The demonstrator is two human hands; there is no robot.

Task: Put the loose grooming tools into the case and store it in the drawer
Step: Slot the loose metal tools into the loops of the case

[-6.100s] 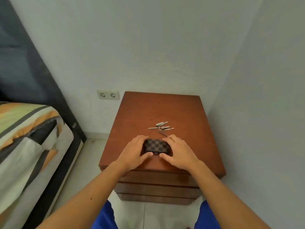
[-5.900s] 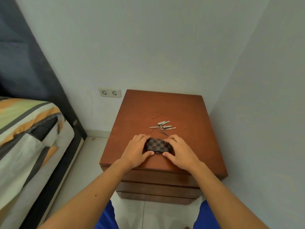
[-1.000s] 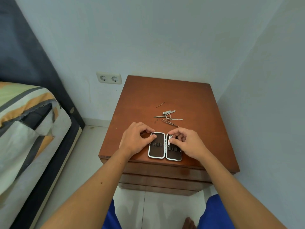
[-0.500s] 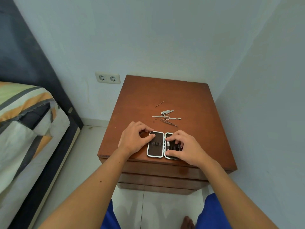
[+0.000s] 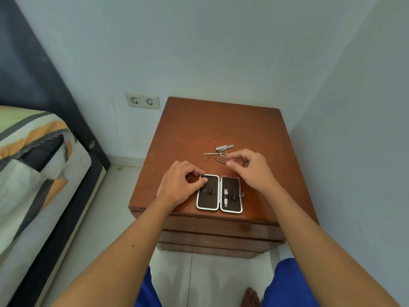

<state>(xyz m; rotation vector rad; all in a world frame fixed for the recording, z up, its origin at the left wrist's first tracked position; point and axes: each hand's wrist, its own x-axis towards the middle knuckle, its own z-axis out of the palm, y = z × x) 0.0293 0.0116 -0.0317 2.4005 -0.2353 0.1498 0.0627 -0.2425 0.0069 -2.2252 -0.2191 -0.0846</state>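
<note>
The case [image 5: 219,193] lies opened flat near the front edge of the bedside table [image 5: 254,127], one nail clipper [image 5: 225,197] now seated under the strap of its right half, where half a second ago the right hand was pressing it in. That hand [image 5: 247,168] has since lifted off and gone just beyond the case to the loose tools [image 5: 220,152], its grip pinched nearly closed at the near end of the tweezers [image 5: 219,160]; whether it has hold of them I cannot tell. The left hand [image 5: 180,187], beside that grip and nearer the person, curls its fingers on the case's left half, steadying it. So one tool looks stowed, several remain, and the drawers [image 5: 221,229] below are shut.
</note>
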